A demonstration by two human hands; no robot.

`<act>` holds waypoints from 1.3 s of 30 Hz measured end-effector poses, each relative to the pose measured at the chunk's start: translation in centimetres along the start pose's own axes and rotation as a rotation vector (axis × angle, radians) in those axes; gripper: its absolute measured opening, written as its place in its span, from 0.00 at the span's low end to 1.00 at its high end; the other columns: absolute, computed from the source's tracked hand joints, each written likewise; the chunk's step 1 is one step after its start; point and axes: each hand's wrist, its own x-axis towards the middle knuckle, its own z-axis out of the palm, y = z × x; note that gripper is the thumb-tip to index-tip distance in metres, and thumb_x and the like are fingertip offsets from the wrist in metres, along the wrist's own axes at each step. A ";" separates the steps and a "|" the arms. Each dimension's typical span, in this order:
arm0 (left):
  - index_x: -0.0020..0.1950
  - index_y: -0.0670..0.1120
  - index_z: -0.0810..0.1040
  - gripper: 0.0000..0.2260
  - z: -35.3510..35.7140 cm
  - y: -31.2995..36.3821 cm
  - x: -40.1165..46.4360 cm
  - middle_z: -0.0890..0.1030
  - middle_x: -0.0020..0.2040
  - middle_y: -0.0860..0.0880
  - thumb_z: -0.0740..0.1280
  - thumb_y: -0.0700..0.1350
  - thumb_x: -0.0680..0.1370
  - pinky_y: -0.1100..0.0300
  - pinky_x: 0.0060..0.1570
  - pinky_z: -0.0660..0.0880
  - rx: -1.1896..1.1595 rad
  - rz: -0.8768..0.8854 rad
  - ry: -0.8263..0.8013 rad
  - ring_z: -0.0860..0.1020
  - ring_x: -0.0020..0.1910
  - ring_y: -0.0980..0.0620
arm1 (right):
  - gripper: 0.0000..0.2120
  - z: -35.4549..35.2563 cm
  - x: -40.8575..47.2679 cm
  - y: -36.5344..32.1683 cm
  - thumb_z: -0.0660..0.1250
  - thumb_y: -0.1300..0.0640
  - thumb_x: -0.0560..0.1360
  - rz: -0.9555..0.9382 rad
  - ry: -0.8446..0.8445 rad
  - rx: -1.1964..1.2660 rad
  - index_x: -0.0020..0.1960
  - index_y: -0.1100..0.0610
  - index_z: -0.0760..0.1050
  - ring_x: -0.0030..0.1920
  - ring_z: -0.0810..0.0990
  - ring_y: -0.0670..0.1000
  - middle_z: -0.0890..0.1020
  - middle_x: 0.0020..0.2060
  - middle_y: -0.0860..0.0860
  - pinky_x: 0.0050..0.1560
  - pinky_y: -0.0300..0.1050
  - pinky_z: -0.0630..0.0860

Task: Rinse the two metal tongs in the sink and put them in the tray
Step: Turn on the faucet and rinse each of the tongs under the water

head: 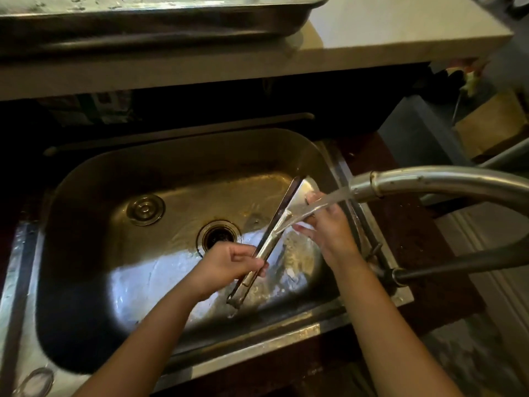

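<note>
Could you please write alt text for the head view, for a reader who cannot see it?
Two hands hold metal tongs over a steel sink, under water from the faucet. The left hand grips the handle end; the right hand rubs near the tips. A metal tray sits on the counter beyond.

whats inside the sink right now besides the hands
Inside the sink: the tongs held by the left hand, the right hand rubbing them under running water, a drain, a stopper. No second tongs visible.
</note>
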 end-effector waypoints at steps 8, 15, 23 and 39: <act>0.58 0.47 0.78 0.16 3.9 -0.7 -0.6 0.85 0.47 0.46 0.70 0.43 0.70 0.56 0.38 0.78 0.899 0.365 0.561 0.82 0.44 0.46 | 0.12 2.6 -1.6 3.7 0.69 0.48 0.72 0.234 0.150 -0.246 0.42 0.57 0.75 0.29 0.81 0.50 0.82 0.37 0.55 0.29 0.41 0.80; 0.59 0.51 0.77 0.14 3.5 1.2 0.0 0.84 0.49 0.49 0.67 0.49 0.73 0.56 0.46 0.77 0.525 0.225 0.391 0.81 0.46 0.51 | 0.12 1.8 -1.3 2.4 0.64 0.58 0.76 0.121 0.036 -0.318 0.53 0.68 0.75 0.34 0.80 0.54 0.82 0.38 0.60 0.32 0.38 0.77; 0.46 0.45 0.83 0.07 0.8 4.0 2.5 0.86 0.39 0.51 0.66 0.44 0.75 0.65 0.40 0.80 -0.173 0.022 -0.071 0.84 0.40 0.54 | 0.10 0.9 -1.6 -0.3 0.61 0.62 0.77 0.011 -0.360 -0.270 0.57 0.63 0.74 0.46 0.81 0.38 0.82 0.48 0.50 0.43 0.26 0.75; 0.50 0.47 0.82 0.07 0.0 2.1 1.0 0.82 0.54 0.44 0.67 0.43 0.74 0.51 0.55 0.75 -0.181 -0.079 -0.025 0.79 0.52 0.49 | 0.11 1.5 -1.8 0.3 0.60 0.61 0.78 0.018 -0.434 -0.280 0.56 0.67 0.74 0.50 0.81 0.45 0.81 0.53 0.62 0.53 0.32 0.75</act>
